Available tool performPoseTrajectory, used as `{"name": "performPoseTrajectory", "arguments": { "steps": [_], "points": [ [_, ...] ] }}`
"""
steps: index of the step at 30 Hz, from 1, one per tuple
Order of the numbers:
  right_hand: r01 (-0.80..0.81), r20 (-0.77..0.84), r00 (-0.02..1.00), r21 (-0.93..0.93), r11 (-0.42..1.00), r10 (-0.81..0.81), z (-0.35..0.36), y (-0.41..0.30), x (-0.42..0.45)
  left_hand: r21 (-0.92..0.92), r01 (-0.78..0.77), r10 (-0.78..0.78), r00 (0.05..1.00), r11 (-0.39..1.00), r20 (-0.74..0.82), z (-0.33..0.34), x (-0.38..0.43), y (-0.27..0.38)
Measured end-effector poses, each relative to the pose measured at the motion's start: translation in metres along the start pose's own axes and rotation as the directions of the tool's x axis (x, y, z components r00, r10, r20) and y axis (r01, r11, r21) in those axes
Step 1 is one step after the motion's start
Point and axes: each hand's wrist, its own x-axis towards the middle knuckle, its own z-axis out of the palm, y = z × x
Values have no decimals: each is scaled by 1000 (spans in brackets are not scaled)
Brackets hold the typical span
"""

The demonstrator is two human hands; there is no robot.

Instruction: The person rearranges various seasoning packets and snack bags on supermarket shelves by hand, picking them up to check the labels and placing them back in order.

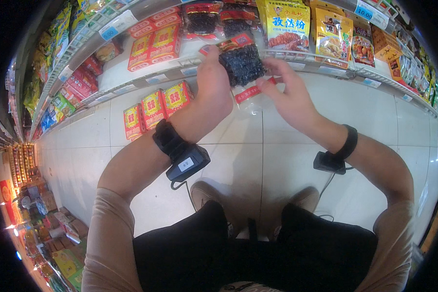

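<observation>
Between my two hands is a clear plastic packet of dark dried food, with red printed bands at its ends. My left hand grips its left side, thumb on top near the upper corner. On the right, my right hand pinches the lower right edge around the red band. The packet is tilted and hangs over the front wire rail of the shelf. Behind it on the shelf lie similar dark packets. A yellow spice powder bag stands just right of them.
Red and yellow boxes are stacked on the shelf at left. Several matching boxes stand on the tiled floor below. Seasoning pouches line the shelf at right, behind a wire rail. Cables hang from both wrist devices.
</observation>
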Motion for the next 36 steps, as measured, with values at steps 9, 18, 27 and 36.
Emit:
{"name": "performPoseTrajectory", "arguments": {
  "steps": [9,18,27,36],
  "points": [
    [-519,207,852,205,830,481,-3,-6,6,438,-172,-61,881,882,469,-3,-14,-24],
    [-538,242,833,569,622,498,-10,2,2,511,4,-63,993,859,98,-20,7,-25],
    [-499,242,863,539,679,443,-3,-2,7,351,-131,1,937,927,349,-24,6,-24],
    [-462,223,885,528,713,408,-5,4,4,412,-264,112,927,872,357,-21,4,-31]
  ]
}}
